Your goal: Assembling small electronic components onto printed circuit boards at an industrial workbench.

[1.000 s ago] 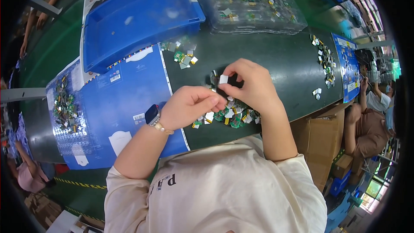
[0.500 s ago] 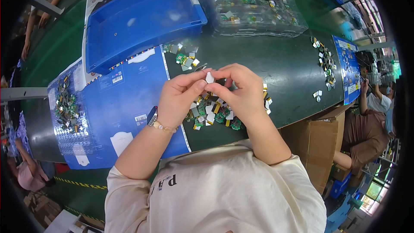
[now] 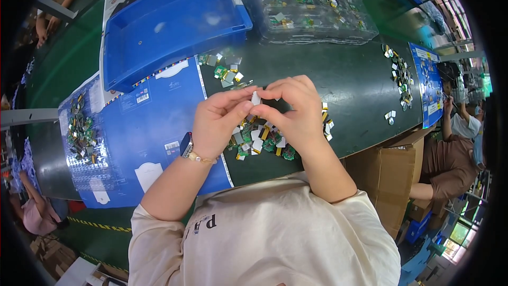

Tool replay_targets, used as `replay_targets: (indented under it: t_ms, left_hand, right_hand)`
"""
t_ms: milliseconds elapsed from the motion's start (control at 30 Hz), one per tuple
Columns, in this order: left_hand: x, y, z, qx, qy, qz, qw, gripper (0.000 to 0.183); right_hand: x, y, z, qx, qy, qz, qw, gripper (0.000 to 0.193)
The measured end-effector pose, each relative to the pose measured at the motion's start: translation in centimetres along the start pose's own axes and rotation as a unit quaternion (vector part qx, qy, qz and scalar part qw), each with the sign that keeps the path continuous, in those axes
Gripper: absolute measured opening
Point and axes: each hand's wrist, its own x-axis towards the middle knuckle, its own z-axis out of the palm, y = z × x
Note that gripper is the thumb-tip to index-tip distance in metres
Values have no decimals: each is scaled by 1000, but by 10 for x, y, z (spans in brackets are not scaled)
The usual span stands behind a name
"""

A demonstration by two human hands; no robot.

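Both hands meet above the dark table, pinching one small white flat piece (image 3: 256,98) between them. My left hand (image 3: 225,111) grips its left side with thumb and fingertips. From the right, my right hand (image 3: 293,106) closes thumb and forefinger on the same piece. Whether a circuit board is attached to it is hidden by the fingers. Just under the hands lies a loose pile of small green circuit boards with white and yellow-edged pieces (image 3: 259,140). A smaller cluster of similar parts (image 3: 225,71) lies beyond my left hand.
A blue plastic bin (image 3: 174,32) stands far left on blue printed sheets (image 3: 153,132). Stacked clear trays (image 3: 317,10) of boards are at the back. More boards lie on a clear tray (image 3: 82,132) at left and in a pile (image 3: 402,82) at right. A cardboard box (image 3: 383,185) stands lower right.
The white piece has turned between my fingertips and now shows a narrower, more upright face. My hands stay in nearly the same place.
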Motion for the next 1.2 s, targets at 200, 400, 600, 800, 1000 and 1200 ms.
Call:
replay_targets:
  t_ms: [200, 400, 600, 800, 1000, 1200]
  left_hand:
    - [3, -6, -2, -47, -7, -13, 999, 22]
    - [5, -4, 1, -21, -8, -2, 1000, 22]
    - [1, -4, -3, 38, 2, -9, 999, 22]
    - [3, 0, -4, -26, -15, -58, 998, 18]
    - [2, 4, -5, -35, -24, -26, 999, 17]
    - [5, 0, -5, -8, -7, -14, 1000, 18]
  right_hand:
    - [-1, 4, 0, 25, -4, 16, 1000, 25]
    - [-5, 6, 6, 34, -9, 6, 999, 22]
    - [-2, -1, 5, 50, 4, 57, 997, 23]
    - [-4, 4, 3, -20, 17, -65, 998, 29]
    - [-9, 2, 8, -13, 41, -64, 997, 27]
    - [-7, 5, 8, -43, 49, -83, 994, 31]
